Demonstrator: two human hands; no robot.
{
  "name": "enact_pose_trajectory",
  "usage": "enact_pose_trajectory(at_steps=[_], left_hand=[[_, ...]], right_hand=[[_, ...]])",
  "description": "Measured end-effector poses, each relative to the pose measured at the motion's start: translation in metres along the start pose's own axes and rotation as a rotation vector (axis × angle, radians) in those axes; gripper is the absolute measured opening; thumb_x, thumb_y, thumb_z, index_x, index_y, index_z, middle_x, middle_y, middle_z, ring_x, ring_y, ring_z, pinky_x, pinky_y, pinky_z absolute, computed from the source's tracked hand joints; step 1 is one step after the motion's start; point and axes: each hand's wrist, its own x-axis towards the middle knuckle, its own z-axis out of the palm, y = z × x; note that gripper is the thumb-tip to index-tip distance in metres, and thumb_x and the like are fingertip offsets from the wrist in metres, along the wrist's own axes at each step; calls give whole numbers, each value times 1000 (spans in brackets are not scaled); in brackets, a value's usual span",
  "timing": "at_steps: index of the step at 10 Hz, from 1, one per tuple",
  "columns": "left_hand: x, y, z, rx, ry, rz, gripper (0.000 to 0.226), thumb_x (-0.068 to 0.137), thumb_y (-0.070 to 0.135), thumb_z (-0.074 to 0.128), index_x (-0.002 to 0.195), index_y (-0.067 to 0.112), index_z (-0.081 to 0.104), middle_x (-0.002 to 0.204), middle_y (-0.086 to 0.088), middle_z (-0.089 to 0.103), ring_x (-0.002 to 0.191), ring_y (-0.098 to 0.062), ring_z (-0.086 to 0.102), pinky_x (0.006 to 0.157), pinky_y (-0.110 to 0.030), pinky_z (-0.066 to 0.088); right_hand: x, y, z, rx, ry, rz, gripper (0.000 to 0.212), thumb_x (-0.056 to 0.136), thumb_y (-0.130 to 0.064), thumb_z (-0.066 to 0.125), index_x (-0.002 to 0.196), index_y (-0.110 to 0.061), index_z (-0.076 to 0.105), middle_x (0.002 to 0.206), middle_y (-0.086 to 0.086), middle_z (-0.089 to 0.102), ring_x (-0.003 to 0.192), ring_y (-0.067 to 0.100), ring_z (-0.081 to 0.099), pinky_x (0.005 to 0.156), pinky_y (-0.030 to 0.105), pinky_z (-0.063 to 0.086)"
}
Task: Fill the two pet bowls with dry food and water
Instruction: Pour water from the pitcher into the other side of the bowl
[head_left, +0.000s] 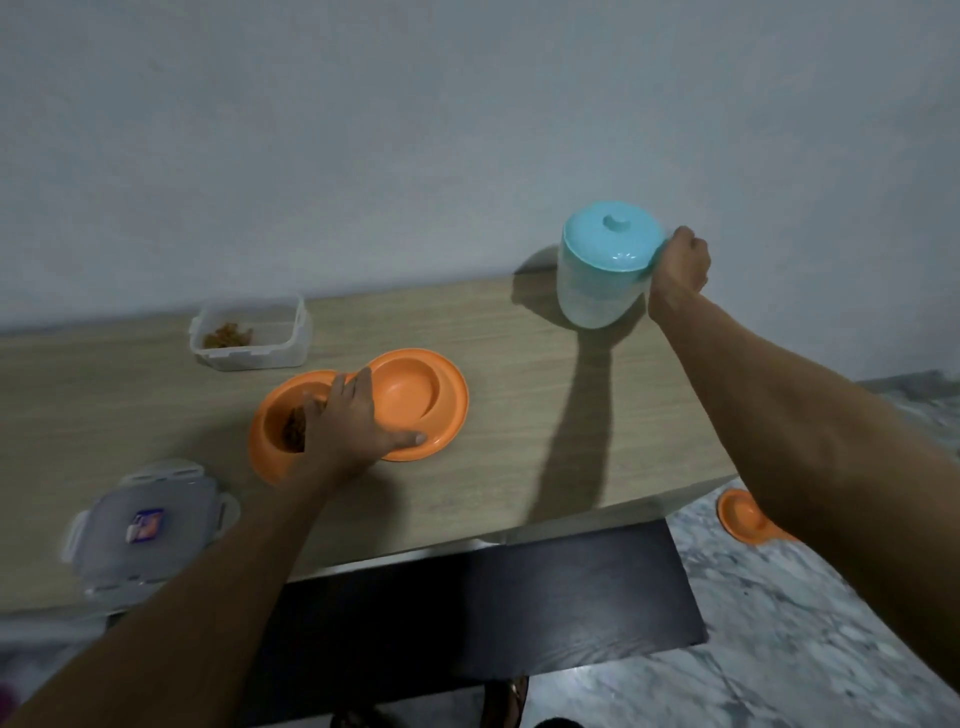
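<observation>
The task is judged to be about half done. On the wooden table (519, 415) an orange double pet bowl (415, 400) is set, with two round wells joined side by side. In the left well (283, 423) a heap of brown dry food (293, 431) is seen, so the food step appears complete, though part of that well is hidden by the hand. The right well (405, 389) is seen to be dry and bare; no water is visible in it. The bowl is steadied by the left hand (353, 421), which is laid flat and spread across the join of the two wells, with the thumb pressed on the near rim; nothing is gripped by it. At the far right of the table a teal lidded jug (602, 265) is held by the right hand (680, 260), whose fingers are closed round the handle on the jug's right side. The jug is tipped a little and seems lifted off the table, but it is well apart from the bowl. Whether water is inside cannot be told. Beyond the bowl, an open clear food box (249, 338) with some dry food left in it is placed, and its lid (150, 525) is laid at the near left. Left to be done, it is judged: the jug is to be carried over the right well and water poured in.
</observation>
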Motion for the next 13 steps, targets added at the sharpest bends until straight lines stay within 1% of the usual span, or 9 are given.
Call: enact_pose_trajectory(at_steps=[1, 2, 3, 5, 6, 7, 9, 12, 13], left_hand=[[-1, 0, -2, -8, -10, 15, 122, 56, 82, 64, 150, 15, 24, 153, -7, 36, 146, -31, 21, 109, -64, 17], [-2, 3, -2, 13, 1, -3, 119, 60, 75, 69, 151, 15, 21, 155, -7, 33, 147, -30, 18, 111, -62, 14], [-1, 4, 0, 11, 8, -12, 116, 59, 75, 70, 149, 17, 26, 152, -7, 38, 145, -29, 24, 111, -57, 16], [-8, 13, -6, -63, 52, -33, 104, 63, 64, 77, 145, 17, 34, 145, -9, 46, 136, -29, 39, 109, -46, 28], [-12, 16, -10, -64, 31, -36, 104, 66, 61, 77, 147, 15, 30, 149, -12, 41, 139, -31, 34, 110, -48, 25], [-8, 7, -5, 11, 13, -18, 115, 61, 74, 70, 149, 15, 24, 153, -10, 34, 146, -32, 21, 112, -62, 16], [-7, 2, 3, 70, 35, 20, 119, 61, 82, 60, 151, 13, 22, 156, -5, 34, 148, -29, 17, 112, -65, 7], [-9, -4, -3, 30, -35, 35, 119, 66, 78, 59, 153, 10, 14, 158, -5, 28, 150, -28, 8, 113, -64, -1], [-8, -8, -2, 12, -46, 45, 119, 68, 77, 60, 154, 11, 12, 159, -6, 26, 150, -27, 7, 114, -64, -3]], right_hand=[[17, 4, 4, 46, -80, 47, 32, 84, -37, 38, 87, -18, 65, 93, 0, 62, 96, 24, 61, 87, 37, 47], [40, 17, 9, 92, -135, 75, 23, 78, -37, 42, 70, -21, 56, 84, 0, 64, 83, 19, 59, 74, 33, 45], [40, 19, 5, 71, -131, 91, 22, 78, -37, 42, 65, -23, 52, 79, -2, 60, 79, 19, 55, 76, 35, 44], [17, 24, -5, 52, -42, 98, 34, 87, -44, 44, 67, -20, 56, 83, 0, 66, 85, 22, 63, 84, 38, 50], [6, 27, -10, 39, -16, 114, 31, 85, -48, 50, 69, -22, 58, 84, 2, 68, 84, 23, 65, 82, 37, 54], [-12, 27, -13, 57, -37, 133, 28, 82, -40, 59, 83, -14, 66, 76, 2, 60, 70, 20, 56, 69, 34, 48], [-45, 26, -10, 48, 5, 128, 44, 73, -33, 61, 109, -8, 70, 92, 4, 63, 75, 23, 56, 65, 32, 47], [-109, 22, 6, 4, 12, 57, 26, 75, -26, 62, 93, -7, 59, 90, 6, 61, 76, 24, 55, 68, 32, 46], [-132, 22, 13, -11, -12, 18, 17, 78, -23, 62, 71, -12, 51, 74, 1, 55, 71, 22, 50, 66, 32, 43]])
